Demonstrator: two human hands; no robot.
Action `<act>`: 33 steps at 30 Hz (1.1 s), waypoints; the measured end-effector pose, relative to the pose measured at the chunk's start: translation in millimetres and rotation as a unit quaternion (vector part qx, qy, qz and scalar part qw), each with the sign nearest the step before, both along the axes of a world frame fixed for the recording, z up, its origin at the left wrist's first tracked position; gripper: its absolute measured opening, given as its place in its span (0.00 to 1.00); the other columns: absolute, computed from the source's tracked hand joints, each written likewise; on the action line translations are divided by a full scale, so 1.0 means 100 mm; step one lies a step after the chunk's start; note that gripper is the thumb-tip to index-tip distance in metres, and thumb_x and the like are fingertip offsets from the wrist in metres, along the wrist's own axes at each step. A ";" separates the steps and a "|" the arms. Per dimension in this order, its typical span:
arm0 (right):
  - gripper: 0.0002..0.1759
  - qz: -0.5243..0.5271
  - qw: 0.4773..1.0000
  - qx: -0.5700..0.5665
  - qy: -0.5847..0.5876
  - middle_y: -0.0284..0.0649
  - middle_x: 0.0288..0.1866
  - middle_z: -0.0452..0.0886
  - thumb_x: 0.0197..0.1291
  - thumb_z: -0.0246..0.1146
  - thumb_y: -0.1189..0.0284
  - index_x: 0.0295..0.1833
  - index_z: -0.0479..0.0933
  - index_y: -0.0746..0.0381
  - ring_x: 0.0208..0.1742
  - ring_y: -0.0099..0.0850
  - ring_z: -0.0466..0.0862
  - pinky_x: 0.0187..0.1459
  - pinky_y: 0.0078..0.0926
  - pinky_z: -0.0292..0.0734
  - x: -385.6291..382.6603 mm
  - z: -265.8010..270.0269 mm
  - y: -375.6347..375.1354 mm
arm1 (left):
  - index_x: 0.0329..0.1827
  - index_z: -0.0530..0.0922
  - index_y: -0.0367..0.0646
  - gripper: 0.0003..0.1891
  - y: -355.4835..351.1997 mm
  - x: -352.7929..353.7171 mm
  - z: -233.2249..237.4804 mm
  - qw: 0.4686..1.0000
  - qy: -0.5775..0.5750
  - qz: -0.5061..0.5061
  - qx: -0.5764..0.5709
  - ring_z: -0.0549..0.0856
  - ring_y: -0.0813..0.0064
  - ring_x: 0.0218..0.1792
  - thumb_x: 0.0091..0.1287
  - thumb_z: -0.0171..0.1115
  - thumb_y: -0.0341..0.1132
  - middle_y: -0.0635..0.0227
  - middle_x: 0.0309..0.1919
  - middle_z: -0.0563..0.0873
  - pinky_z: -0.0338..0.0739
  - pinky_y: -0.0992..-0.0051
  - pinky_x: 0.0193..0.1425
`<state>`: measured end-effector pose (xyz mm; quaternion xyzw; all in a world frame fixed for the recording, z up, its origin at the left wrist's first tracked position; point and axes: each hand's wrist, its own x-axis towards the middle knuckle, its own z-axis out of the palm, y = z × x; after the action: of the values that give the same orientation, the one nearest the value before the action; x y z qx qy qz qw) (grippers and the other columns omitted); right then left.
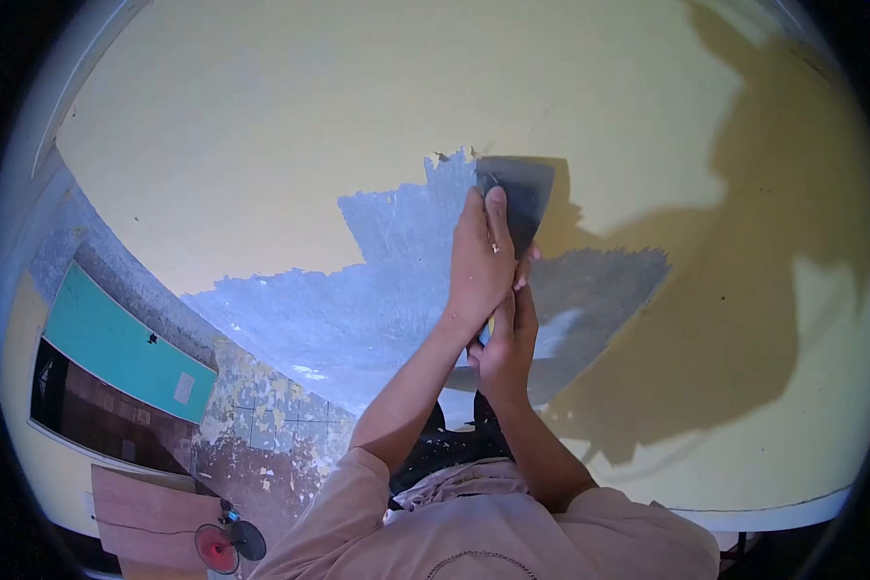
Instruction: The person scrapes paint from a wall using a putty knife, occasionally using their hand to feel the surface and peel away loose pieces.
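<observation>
A wide-bladed paint scraper [524, 191] is held up against the wall, its dark blade lying on the yellow paint and the bared grey patch. My left hand [481, 256] is closed around the scraper near the blade, with the fingers stretched along the blade's base. Lower down, my right hand [507, 353] wraps round the handle, where a bit of yellow shows between the fingers. Most of the handle is hidden by both hands. Ragged paint edges and a small curled flake [440, 157] border the bared grey patch [396, 290].
Yellow paint [261, 126] covers the wall around, with my shadow [715, 319] on the right. Paint flakes [271, 401] litter the floor at lower left. Beyond them are a turquoise panel [116, 333], a brown board [155, 517] and a red and black round object [217, 548].
</observation>
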<state>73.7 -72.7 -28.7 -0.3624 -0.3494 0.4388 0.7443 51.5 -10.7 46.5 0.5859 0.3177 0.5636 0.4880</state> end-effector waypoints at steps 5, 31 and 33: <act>0.20 -0.041 0.998 -0.009 -0.050 0.31 0.28 0.71 0.73 0.46 0.62 0.63 0.63 0.61 0.15 0.14 0.64 0.12 0.13 0.52 0.00 -0.21 -0.04 | 0.33 0.62 0.38 0.17 0.09 0.02 -0.40 0.997 0.046 0.050 0.034 0.69 0.77 0.07 0.77 0.40 0.43 0.62 0.14 0.74 0.62 0.76 0.11; 0.14 0.018 0.999 0.048 0.002 0.34 0.28 0.72 0.72 0.48 0.63 0.51 0.64 0.63 0.22 0.13 0.71 0.18 0.12 0.61 0.09 0.01 0.03 | 0.31 0.63 0.36 0.20 0.01 0.02 -0.06 0.988 0.077 0.102 0.084 0.76 0.69 0.13 0.77 0.41 0.45 0.60 0.14 0.69 0.66 0.71 0.17; 0.13 -0.010 1.000 0.027 -0.002 0.34 0.28 0.72 0.72 0.48 0.64 0.51 0.63 0.63 0.21 0.14 0.70 0.17 0.12 0.61 0.01 -0.22 -0.02 | 0.31 0.63 0.35 0.21 -0.04 0.00 -0.19 0.986 0.107 0.105 0.074 0.76 0.66 0.13 0.77 0.41 0.45 0.57 0.14 0.70 0.66 0.70 0.18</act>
<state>74.7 -74.6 -51.1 -0.3464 -0.3594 0.4209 0.7574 51.3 -14.7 27.9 0.6407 0.3853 0.5680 0.3440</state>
